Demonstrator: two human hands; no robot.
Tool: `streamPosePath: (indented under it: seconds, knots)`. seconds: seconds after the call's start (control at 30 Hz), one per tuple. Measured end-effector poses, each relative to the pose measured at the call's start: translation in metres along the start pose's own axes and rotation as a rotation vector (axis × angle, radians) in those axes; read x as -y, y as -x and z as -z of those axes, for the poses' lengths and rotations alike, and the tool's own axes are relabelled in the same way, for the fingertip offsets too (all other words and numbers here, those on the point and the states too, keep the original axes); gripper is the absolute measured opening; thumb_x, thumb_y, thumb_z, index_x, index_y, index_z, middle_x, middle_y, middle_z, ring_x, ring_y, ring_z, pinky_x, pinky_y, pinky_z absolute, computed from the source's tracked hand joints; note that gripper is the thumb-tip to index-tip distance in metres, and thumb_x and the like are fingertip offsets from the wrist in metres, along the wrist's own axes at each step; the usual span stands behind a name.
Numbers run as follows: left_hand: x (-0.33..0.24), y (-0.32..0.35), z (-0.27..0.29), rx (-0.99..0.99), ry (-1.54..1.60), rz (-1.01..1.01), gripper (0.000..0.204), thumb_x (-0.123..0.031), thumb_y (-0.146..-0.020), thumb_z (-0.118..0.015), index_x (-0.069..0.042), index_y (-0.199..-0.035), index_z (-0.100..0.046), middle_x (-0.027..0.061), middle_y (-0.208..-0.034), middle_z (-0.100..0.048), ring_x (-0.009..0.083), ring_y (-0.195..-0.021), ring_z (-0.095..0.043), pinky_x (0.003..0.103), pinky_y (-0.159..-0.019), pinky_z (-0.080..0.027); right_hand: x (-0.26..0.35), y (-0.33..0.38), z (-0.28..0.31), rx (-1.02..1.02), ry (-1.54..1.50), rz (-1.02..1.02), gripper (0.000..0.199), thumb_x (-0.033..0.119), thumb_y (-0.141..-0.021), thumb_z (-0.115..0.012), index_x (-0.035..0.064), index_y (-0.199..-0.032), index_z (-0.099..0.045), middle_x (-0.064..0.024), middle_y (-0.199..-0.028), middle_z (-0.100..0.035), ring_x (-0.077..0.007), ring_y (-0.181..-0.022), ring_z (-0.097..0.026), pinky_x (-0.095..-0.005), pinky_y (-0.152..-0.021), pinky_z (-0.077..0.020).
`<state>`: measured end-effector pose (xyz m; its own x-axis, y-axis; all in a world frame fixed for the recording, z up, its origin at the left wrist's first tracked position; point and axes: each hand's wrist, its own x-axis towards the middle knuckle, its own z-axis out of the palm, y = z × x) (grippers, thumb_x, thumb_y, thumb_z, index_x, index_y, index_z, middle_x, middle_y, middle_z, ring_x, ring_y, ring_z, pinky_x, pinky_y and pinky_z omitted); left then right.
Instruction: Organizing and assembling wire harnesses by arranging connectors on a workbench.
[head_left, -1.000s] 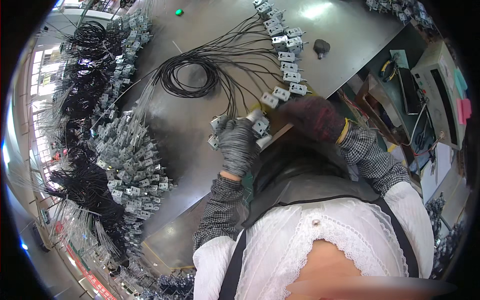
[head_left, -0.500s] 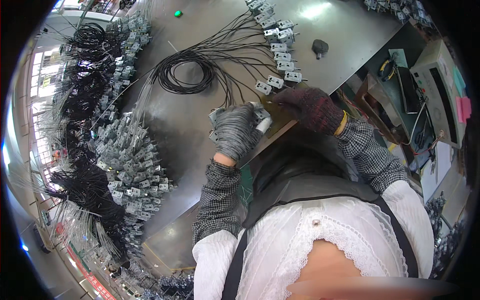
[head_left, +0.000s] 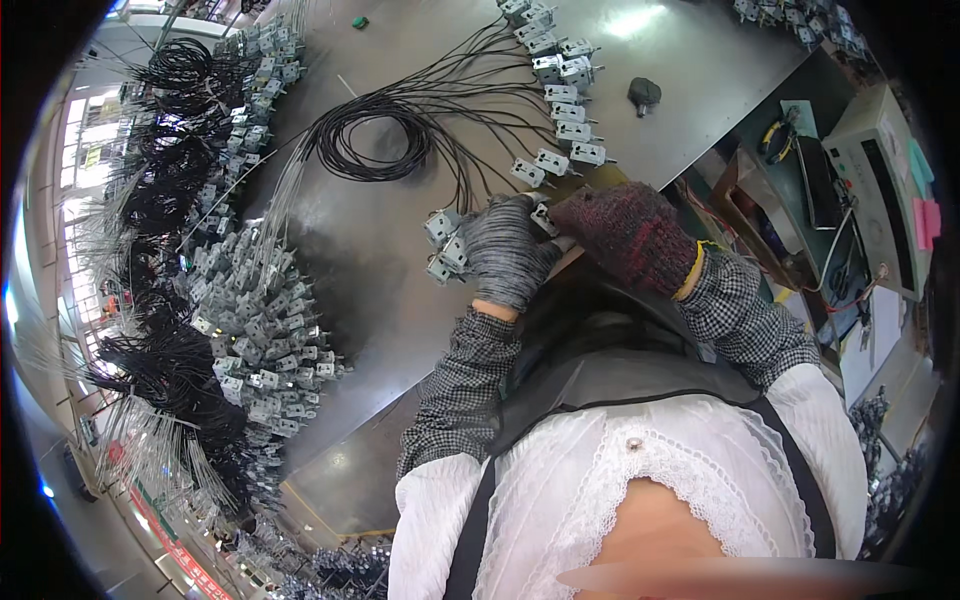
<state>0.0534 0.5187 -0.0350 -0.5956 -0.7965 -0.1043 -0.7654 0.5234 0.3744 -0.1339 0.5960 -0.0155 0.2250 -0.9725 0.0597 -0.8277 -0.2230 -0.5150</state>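
The left hand (head_left: 510, 250), in a grey glove, has its grip closed on a small bunch of grey connector blocks (head_left: 443, 245) that jut out beside its fingers. The right hand (head_left: 630, 235), in a dark red glove, pinches one block (head_left: 543, 215) where the two grips meet. Black wires (head_left: 375, 140) coil on the table (head_left: 370, 260) beyond them.

My grey bench (head_left: 400, 290) shines under a lamp glare (head_left: 640, 20) at its far end. A beige machine (head_left: 880, 190) sits to my right; bright windows (head_left: 75, 150) stand far left.
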Motion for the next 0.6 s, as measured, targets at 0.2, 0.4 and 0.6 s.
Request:
streamPosePath:
  seconds: [0.2,0.4,0.6]
  knots:
    - [0.004,-0.004,-0.009,0.048,0.105,0.043,0.055,-0.043,-0.064,-0.096,-0.014,-0.106,-0.078,0.0063,-0.091,-0.076,0.0302,-0.092,-0.072,0.049,-0.087,-0.050,-0.003,0.000,0.001,0.042,0.071,-0.015,0.029,0.018,-0.091,-0.068,0.0141,-0.119,-0.073,-0.0140,-0.103,-0.076,-0.0351,-0.093,-0.076,-0.0466,-0.079,-0.0607]
    - [0.007,-0.004,-0.010,-0.015,0.087,-0.017,0.054,-0.044,-0.062,-0.096,-0.013,-0.103,-0.077,0.0092,-0.089,-0.074,0.0319,-0.089,-0.072,0.050,-0.084,-0.048,-0.001,0.002,0.002,0.031,0.003,-0.047,0.026,0.017,-0.093,-0.067,0.0135,-0.118,-0.074,-0.0141,-0.107,-0.076,-0.0348,-0.096,-0.076,-0.0458,-0.082,-0.0611]
    - [-0.007,-0.010,-0.005,0.048,-0.076,0.033,0.054,-0.042,-0.061,-0.096,-0.012,-0.102,-0.077,0.0092,-0.090,-0.074,0.0328,-0.091,-0.072,0.050,-0.084,-0.048,-0.008,0.004,-0.006,0.019,-0.076,-0.098,0.026,0.017,-0.095,-0.069,0.0111,-0.120,-0.073,-0.0141,-0.108,-0.077,-0.0351,-0.099,-0.075,-0.0455,-0.085,-0.0609]
